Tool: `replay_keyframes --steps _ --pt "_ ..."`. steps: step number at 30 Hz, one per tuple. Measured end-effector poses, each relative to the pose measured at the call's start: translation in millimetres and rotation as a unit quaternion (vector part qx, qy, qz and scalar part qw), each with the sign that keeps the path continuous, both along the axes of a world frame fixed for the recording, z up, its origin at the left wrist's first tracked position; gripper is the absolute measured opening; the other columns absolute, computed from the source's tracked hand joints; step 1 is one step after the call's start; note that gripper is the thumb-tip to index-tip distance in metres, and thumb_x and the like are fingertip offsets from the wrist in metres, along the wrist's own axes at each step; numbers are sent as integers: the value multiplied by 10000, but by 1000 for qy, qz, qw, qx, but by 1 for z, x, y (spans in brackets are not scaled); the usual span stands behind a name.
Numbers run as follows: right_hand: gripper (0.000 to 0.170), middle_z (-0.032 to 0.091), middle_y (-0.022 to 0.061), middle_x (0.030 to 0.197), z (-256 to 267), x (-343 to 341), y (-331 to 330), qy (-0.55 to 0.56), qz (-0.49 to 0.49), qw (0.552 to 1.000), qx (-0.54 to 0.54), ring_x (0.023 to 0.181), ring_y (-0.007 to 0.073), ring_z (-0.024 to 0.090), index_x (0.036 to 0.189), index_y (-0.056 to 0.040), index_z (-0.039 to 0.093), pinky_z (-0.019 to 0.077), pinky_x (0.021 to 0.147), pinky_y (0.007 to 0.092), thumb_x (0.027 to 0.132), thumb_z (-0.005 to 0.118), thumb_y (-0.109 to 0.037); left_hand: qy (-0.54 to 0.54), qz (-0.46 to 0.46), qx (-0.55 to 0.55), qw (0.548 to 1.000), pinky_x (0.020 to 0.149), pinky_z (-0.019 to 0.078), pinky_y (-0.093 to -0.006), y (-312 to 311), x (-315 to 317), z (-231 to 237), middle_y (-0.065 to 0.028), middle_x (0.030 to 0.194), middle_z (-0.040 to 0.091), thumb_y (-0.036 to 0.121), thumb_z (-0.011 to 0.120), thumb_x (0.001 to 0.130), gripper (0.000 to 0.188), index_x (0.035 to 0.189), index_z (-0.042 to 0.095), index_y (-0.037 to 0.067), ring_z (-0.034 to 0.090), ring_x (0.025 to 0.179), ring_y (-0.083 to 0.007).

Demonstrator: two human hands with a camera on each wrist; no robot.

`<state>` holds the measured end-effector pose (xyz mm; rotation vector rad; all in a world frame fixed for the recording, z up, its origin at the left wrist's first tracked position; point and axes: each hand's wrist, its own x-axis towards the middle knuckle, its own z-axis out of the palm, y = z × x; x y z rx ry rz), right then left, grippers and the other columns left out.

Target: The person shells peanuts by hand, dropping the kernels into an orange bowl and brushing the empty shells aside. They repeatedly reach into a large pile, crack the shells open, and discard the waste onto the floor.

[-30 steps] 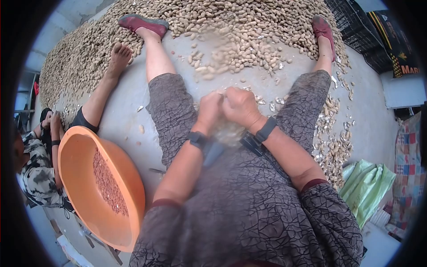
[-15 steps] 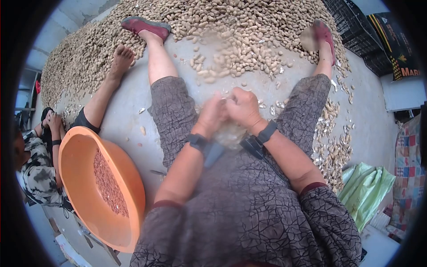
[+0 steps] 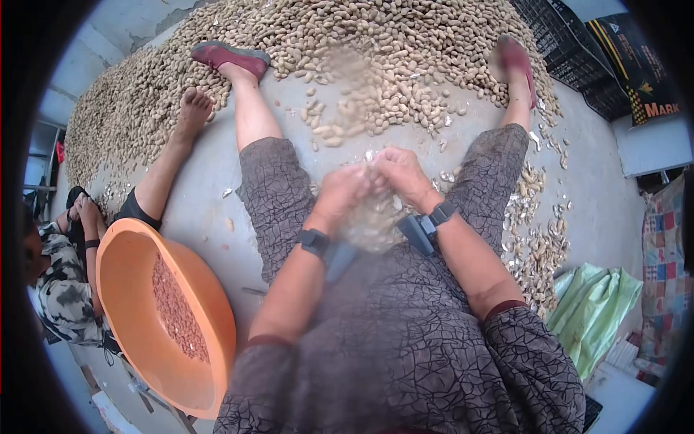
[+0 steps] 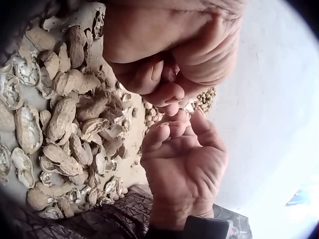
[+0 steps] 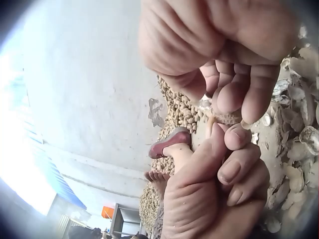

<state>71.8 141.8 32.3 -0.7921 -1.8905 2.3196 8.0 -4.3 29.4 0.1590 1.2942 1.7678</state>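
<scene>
Both hands meet above the floor between the person's legs. My left hand [image 3: 341,189] has its fingers curled in, and its thumb and forefinger pinch a peanut shell [image 5: 227,118]. From the other side my right hand [image 3: 402,173] bends its fingers to the same shell, fingertips right at it, as the right wrist view shows. In the left wrist view the fingertips of the two hands meet and hide most of the peanut. Below the hands lies a heap of cracked peanut shells [image 4: 62,119], some showing white insides.
A large pile of unshelled peanuts [image 3: 303,36] spreads ahead, around the feet. At left stands an orange basin [image 3: 210,289] with red kernels [image 3: 177,311]; another person [image 3: 65,289] sits beyond it. More shells [image 3: 535,239], a green sack [image 3: 596,304] and a black crate [image 3: 571,50] are on the right.
The hands were pressed together as closed fists; now their fingers have loosened and the fingertips face each other. A pale bit shows above them. The head view has shifted slightly.
</scene>
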Motion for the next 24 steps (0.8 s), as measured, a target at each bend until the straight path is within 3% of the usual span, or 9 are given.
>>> replay_keyframes --steps 5,7,13,14,16,24 --pt "123 597 66 615 -10 -2 -2 -2 34 996 83 560 138 581 691 -6 603 473 479 270 748 590 -114 55 12 -38 998 430 306 -158 1 2 -5 24 663 542 138 517 913 155 875 615 24 419 514 -25" --pt "158 587 95 600 -17 -3 -2 60 27 969 237 559 172 575 646 0 598 465 524 303 707 606 -145 82 -2 -38 996 425 304 -162 -1 2 -5 26 639 533 146 520 911 165 847 616 28 415 501 -28" --pt "173 581 106 584 -18 -1 1 70 63 947 306 550 183 581 681 14 610 468 541 314 703 606 -158 126 -16 -67 990 420 303 -168 -3 -1 -5 25 571 512 163 515 915 224 762 619 37 409 467 -34" --pt "173 581 106 584 -17 0 1 69 63 947 306 550 183 581 681 14 610 468 541 314 703 606 -158 124 -4 -76 989 417 303 -174 -2 1 -4 25 566 513 166 510 918 241 747 621 38 406 464 -36" --pt "165 603 105 605 -12 1 -1 56 69 981 175 536 161 600 699 31 614 481 515 287 729 598 -130 121 8 -86 989 415 303 -179 -2 2 -7 24 560 513 168 505 920 257 731 623 39 403 460 -38" --pt "127 623 97 643 5 2 -6 -2 65 992 110 529 140 606 742 36 607 485 489 262 744 602 -91 147 -1 -83 986 453 347 -183 -4 -3 -15 10 604 549 199 495 929 258 789 629 29 437 499 -42"
